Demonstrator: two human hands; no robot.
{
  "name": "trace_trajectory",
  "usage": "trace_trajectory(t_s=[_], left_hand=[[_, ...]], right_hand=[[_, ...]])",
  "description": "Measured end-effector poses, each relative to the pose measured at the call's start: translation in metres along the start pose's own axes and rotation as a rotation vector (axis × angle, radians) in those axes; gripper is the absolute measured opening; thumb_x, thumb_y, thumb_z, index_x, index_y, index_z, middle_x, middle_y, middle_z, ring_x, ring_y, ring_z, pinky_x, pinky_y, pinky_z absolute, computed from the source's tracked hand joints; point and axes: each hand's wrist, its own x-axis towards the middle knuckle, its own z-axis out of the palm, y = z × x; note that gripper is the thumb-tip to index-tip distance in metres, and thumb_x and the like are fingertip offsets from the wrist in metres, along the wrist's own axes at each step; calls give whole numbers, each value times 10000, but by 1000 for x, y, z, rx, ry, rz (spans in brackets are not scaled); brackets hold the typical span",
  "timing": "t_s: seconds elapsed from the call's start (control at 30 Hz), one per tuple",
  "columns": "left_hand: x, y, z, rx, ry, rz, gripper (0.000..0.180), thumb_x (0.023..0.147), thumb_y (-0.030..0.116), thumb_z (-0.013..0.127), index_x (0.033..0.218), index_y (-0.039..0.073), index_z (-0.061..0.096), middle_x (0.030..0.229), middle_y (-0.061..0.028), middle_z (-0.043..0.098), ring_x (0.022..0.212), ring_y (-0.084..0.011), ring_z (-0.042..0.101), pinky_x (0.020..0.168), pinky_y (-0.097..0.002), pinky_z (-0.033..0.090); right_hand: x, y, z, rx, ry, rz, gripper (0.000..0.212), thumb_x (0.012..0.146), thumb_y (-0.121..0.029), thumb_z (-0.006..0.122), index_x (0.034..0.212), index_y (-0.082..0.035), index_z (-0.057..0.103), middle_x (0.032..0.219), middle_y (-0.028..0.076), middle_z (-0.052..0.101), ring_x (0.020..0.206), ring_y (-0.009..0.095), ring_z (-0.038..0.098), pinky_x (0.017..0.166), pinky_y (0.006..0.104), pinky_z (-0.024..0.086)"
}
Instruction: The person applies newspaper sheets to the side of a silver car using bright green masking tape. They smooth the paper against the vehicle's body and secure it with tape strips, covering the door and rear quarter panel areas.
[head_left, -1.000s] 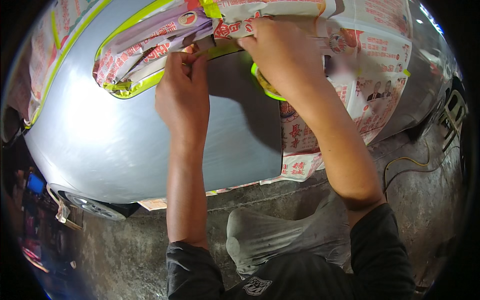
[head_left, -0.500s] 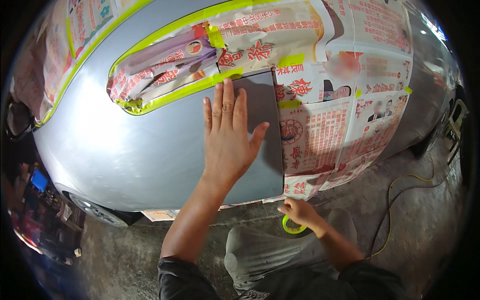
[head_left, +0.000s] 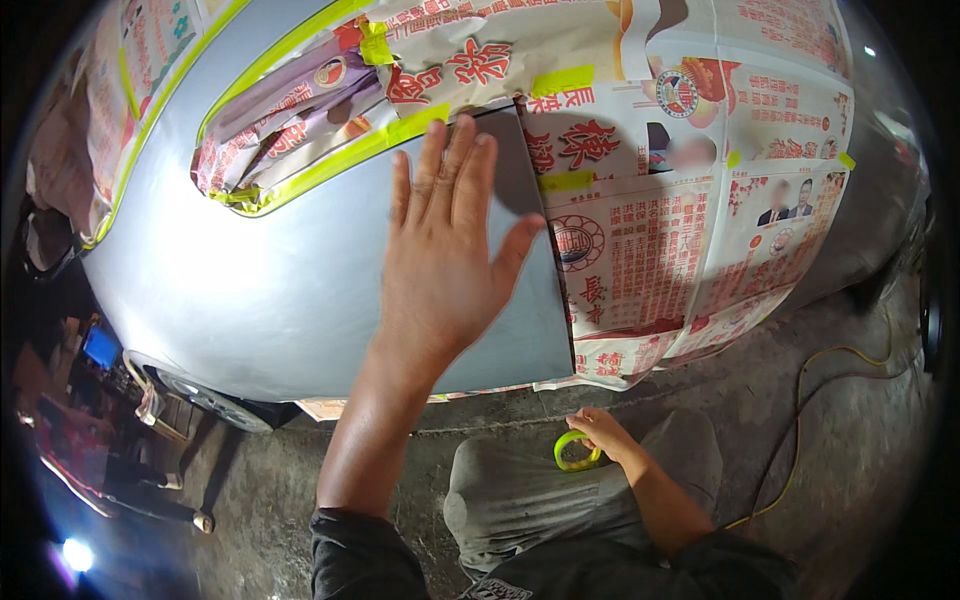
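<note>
My left hand (head_left: 440, 245) lies open, fingers stretched upward, over the grey car panel (head_left: 290, 310). Its fingertips reach the lime-yellow masking tape (head_left: 395, 133) that edges a paper-covered opening. Low over my lap, my right hand (head_left: 605, 437) is closed on a roll of lime-yellow masking tape (head_left: 572, 466), which hangs from the fingers. Printed masking paper (head_left: 640, 260) covers the bodywork to the right of the grey panel, with short tape strips (head_left: 563, 80) across it. A straight dark seam runs between the bare panel and the paper.
A hose (head_left: 800, 410) runs over the concrete floor at right. A car wheel (head_left: 215, 405) shows low on the left. Behind it, a person in red (head_left: 80, 450) is near cluttered shelving, with a bright lamp (head_left: 77, 555) below. My knees are under the panel's lower edge.
My view has shifted slightly. My left hand is still spread at the panel's top edge, its fingers a little closer together. My right hand has turned a little, with the tape roll more visible.
</note>
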Motion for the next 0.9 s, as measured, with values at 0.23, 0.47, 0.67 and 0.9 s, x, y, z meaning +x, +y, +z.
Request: trace_trajectory(t_s=[0.23, 0.47, 0.67, 0.9], left_hand=[[-130, 61, 23, -537, -394, -275, 242, 916, 105, 733, 1130, 25, 652, 1110, -158, 662, 1027, -338, 667, 837, -428, 554], [-228, 116, 68, -1039, -310, -886, 153, 946, 73, 726, 1080, 17, 680, 1082, -88, 693, 968, -208, 713, 796, -311, 575], [-258, 132, 83, -999, -407, -880, 180, 919, 60, 747, 1081, 9, 689, 1071, -128, 716, 963, -265, 725, 813, -356, 581], [-268, 140, 88, -1014, -405, -860, 185, 916, 82, 759, 1087, 32, 708, 1106, -91, 727, 990, -227, 727, 748, -354, 588]], right_hand=[[-95, -93, 47, -9, -54, -598, 574, 912, -11, 705, 1440, -15, 481, 1278, 124, 614, 1120, 195, 633, 963, 346, 517], [-127, -129, 33, -665, 62, -875, 213, 853, -57, 716, 1056, -8, 671, 1007, 177, 657, 960, 347, 664, 863, 425, 520], [-134, -97, 36, -763, 163, -740, 179, 804, -79, 717, 847, -9, 558, 841, 193, 612, 843, 432, 613, 742, 505, 486], [-127, -81, 35, -744, 247, -729, 172, 813, -68, 716, 861, 5, 568, 827, 220, 622, 794, 451, 623, 693, 512, 488]])
